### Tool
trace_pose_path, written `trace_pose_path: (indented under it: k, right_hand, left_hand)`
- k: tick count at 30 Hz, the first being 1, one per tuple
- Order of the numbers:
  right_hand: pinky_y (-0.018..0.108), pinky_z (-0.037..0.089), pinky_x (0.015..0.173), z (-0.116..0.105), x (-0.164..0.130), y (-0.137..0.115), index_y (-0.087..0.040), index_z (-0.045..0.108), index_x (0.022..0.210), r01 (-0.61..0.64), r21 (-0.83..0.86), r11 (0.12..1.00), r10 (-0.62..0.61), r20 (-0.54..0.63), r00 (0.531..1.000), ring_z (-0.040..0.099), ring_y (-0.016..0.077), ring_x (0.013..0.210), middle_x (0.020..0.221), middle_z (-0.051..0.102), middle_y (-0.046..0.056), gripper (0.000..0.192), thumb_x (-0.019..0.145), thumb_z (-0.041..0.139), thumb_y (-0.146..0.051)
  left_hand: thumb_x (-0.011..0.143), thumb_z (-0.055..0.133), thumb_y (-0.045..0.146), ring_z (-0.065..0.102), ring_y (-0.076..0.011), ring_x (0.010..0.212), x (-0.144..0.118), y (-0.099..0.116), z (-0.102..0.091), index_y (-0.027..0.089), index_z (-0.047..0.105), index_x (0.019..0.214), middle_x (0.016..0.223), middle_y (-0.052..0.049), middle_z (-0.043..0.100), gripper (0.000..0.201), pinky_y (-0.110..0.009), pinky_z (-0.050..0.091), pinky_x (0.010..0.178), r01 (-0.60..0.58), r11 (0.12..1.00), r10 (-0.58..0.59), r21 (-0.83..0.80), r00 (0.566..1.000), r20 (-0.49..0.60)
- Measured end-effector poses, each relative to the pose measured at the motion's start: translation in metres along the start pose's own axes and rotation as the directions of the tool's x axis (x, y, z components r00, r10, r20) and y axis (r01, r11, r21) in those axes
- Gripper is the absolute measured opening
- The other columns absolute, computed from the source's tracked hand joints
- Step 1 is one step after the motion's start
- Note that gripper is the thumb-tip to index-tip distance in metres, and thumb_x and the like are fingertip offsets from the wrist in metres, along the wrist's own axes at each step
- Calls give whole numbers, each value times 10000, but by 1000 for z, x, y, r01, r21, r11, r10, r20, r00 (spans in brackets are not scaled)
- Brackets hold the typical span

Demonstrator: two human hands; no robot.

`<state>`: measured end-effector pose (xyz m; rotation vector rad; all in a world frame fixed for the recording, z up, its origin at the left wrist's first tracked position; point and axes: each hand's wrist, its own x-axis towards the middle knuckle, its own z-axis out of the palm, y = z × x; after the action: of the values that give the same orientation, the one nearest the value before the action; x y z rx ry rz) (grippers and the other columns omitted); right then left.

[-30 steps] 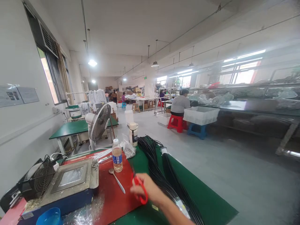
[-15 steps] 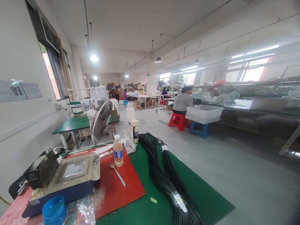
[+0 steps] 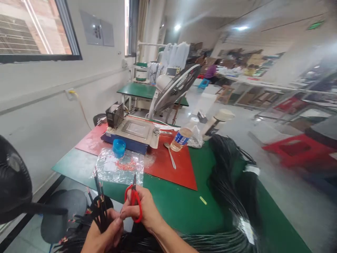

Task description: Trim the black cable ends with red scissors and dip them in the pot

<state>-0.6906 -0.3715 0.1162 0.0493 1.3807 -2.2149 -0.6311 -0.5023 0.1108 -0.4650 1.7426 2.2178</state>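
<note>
Near the lower edge of the head view, low over the front edge of the counter [image 3: 168, 207]: left hand [image 3: 104, 233] closing around a small bunch of black wires [image 3: 101, 211], gripping them upright, stripped tips [image 3: 95, 174] pointing up. Right hand [image 3: 143, 209] just beside the left, fingers threading the red handles of the scissors [image 3: 134, 200], holding them firmly, blades pointing up; blades appearing nearly together, exact gap not resolvable. Knuckles of both hands touching or almost touching.

Below both hands: more black wire [image 3: 147, 242] lying bundled across the lap area. Right of the right hand: large coil of black cable [image 3: 231, 182] resting on the green counter, white tag [image 3: 251, 169] showing on it.

Beyond the hands, just ahead: clear plastic bag [image 3: 118, 168] lying flat, small red pieces [image 3: 126, 165] sitting inside it. Farther ahead, on the red mat [image 3: 168, 168]: blue cup [image 3: 119, 147], metal-topped machine [image 3: 133, 131], spoon [image 3: 170, 154], tilted-looking water bottle [image 3: 181, 137]. Past those: fan [image 3: 176, 88] standing at the far edge. Left of the left hand: dark round fan guard [image 3: 13, 182], blurred.
</note>
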Motion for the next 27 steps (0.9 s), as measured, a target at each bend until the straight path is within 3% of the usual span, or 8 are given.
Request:
trace_pose_path:
  k: [2,6,12,16,20,23,27]
  right_hand:
    - [183,341,451,-2,3,-6,-170,434,672,38,-5,999,-38,-54,998,509,93,453,539,616,-7,532,406,866,-330]
    - [172,334,492,-10,5,-11,-161,450,661,130,-43,991,-134,-131,982,461,58,508,586,592,-37,440,492,841,-270]
    - [195,375,562,-15,4,-8,-150,515,777,75,-97,992,-77,-22,997,482,68,581,846,677,51,436,512,841,-267]
    - [219,403,575,-9,9,-5,-159,468,726,49,-77,996,-47,28,998,534,108,588,693,656,30,470,502,843,-331]
    - [219,360,537,-12,16,-4,-168,462,718,102,-213,972,-110,-30,993,483,100,558,652,600,5,434,572,796,-406]
    - [218,322,551,-25,14,-10,-174,494,757,150,-448,881,-171,-5,985,406,91,584,668,508,-24,366,657,722,-443]
    - [220,311,605,-41,1,-29,-202,513,867,176,-753,634,-131,120,984,387,114,687,804,474,-21,335,681,683,-423]
  left_hand:
    - [659,705,531,286,-41,409,4,1,-1,145,566,660,468,41,412,410,-222,110,422,8,998,-6,-56,1000,23]
    - [682,695,502,304,-44,432,5,5,-2,136,588,702,512,32,428,381,-220,116,423,13,997,-16,-74,999,-30]
    - [633,740,477,310,-31,425,8,11,5,121,591,714,512,32,452,394,-199,124,423,10,989,-27,-150,993,-112]
    - [607,752,488,303,-30,408,11,11,10,116,585,696,500,32,455,417,-198,142,414,13,987,-28,-162,996,-90]
    - [603,750,497,247,-24,398,18,11,10,100,623,760,464,57,395,445,-197,124,412,-17,988,-6,-154,989,-146]
    - [584,760,501,256,-27,404,26,12,7,103,646,819,497,41,424,476,-199,96,412,-19,989,-13,-149,977,-213]
    - [620,732,512,242,-33,434,37,14,2,106,654,881,520,52,378,489,-199,92,417,-19,991,-7,-135,981,-193]
